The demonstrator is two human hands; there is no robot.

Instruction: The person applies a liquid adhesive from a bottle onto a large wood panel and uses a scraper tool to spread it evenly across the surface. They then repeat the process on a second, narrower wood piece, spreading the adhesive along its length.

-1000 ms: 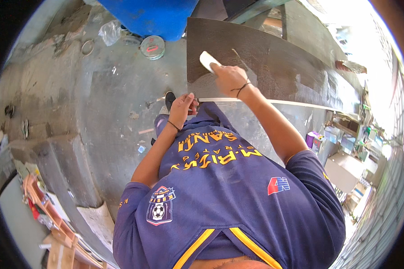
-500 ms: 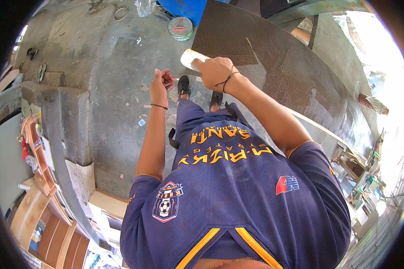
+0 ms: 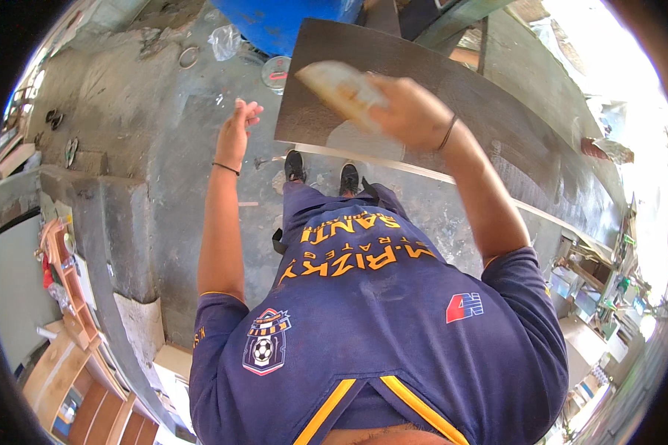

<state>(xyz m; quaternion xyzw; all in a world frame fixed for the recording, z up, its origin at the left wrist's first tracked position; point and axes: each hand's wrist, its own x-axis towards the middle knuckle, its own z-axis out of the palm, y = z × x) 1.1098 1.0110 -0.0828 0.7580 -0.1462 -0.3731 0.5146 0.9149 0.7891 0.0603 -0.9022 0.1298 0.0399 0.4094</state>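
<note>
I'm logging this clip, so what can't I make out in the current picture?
All in the head view:
- Pale flat tool: blurred by motion; whether it touches the dark panel can't be told.
- Right hand: also blurred, so its exact finger placement is unclear.
- Blue object: cut off by the top edge.
- Round container: right side hidden by the panel.

I saw the panel (image 3: 497, 133) stretch ahead of the person and off rightward, a hand tool (image 3: 338, 87) over its left end, with a container (image 3: 275, 73) and plastic bag (image 3: 225, 43) farther left.
</note>
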